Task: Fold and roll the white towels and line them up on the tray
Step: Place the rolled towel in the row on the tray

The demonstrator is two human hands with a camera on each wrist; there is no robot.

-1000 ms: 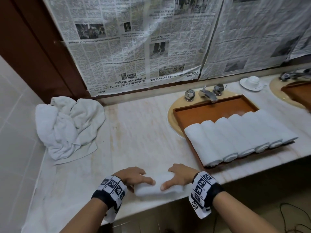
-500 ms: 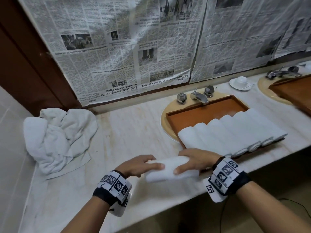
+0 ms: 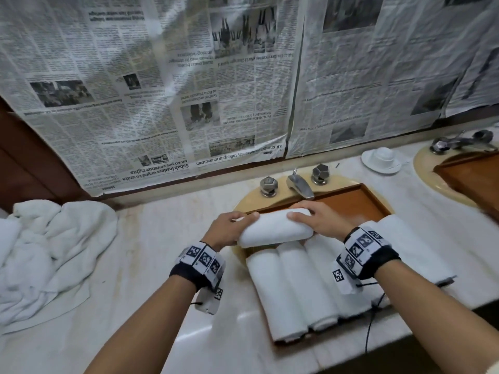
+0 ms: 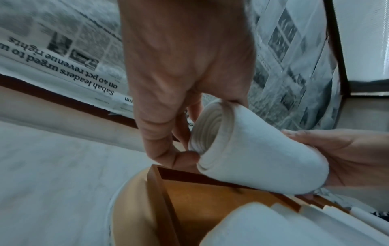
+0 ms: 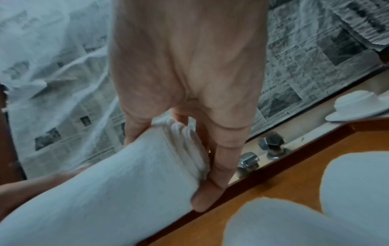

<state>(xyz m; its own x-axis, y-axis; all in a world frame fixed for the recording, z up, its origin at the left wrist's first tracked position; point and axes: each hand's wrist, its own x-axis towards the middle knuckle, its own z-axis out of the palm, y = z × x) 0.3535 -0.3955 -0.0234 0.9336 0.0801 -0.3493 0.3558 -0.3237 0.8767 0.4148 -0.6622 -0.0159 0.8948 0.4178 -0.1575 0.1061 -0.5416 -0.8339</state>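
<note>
Hands, left hand [image 3: 229, 228] and right hand [image 3: 317, 218], grip opposite ends of a rolled towel [image 3: 275, 230] above the tray [image 3: 359, 202]'s back-left corner.

The tray [image 3: 359, 197] sits on the counter [image 3: 151, 255], in front of the tap [image 3: 299, 186]. Rolled towels [image 3: 294, 287] lie side by side in the tray. Two hands hold one more roll [image 3: 275, 229] above them. A towel heap [image 3: 51, 255] lies far left on the counter.

Newspaper [image 3: 167, 85] covers the wall behind a faucet [image 3: 298, 184] and cup [image 3: 381, 156].
</note>
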